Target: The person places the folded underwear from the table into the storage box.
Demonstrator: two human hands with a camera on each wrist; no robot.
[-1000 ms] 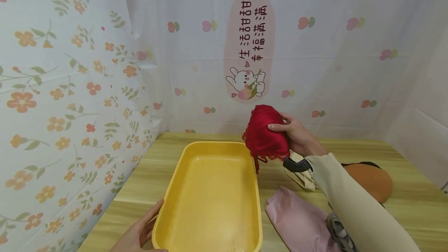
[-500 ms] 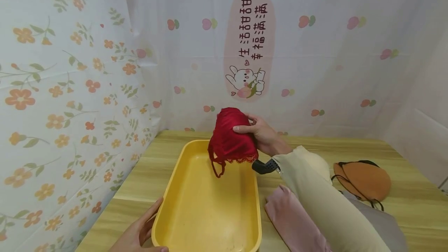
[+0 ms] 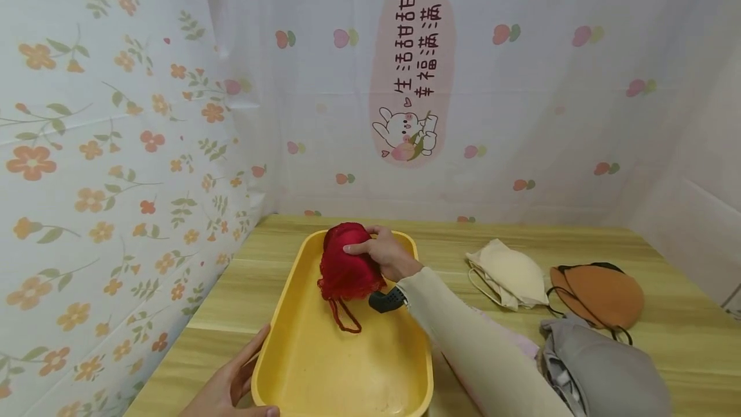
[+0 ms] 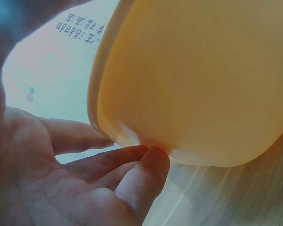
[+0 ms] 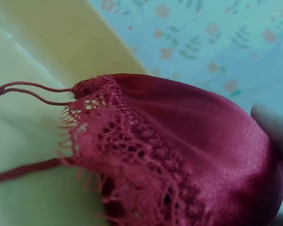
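Note:
My right hand (image 3: 389, 253) pinches a folded red satin bra (image 3: 348, 262) near one side of its cup, over the far half of a yellow tray (image 3: 341, 365). Lace trims the bra's lower edge, and a thin red strap hangs from it into the tray. In the right wrist view the shiny cup and lace (image 5: 132, 155) fill much of the picture, with a fingertip (image 5: 271, 123) at the cup's right edge. My left hand (image 3: 228, 381) holds the tray's near left corner; in the left wrist view its fingertips (image 4: 153, 160) press on the outer wall.
Right of the tray lie a cream bra (image 3: 509, 275), an orange-brown cup-shaped piece (image 3: 608, 295) with black straps and a grey folded garment (image 3: 619, 365). A pinkish cloth (image 3: 509, 340) is mostly hidden under the right sleeve. Printed curtains (image 3: 324, 108) stand behind and at the left.
My right hand has carried the red bra leftward from beside the tray, then lowered it over the tray's far half. The left hand has stayed at the corner.

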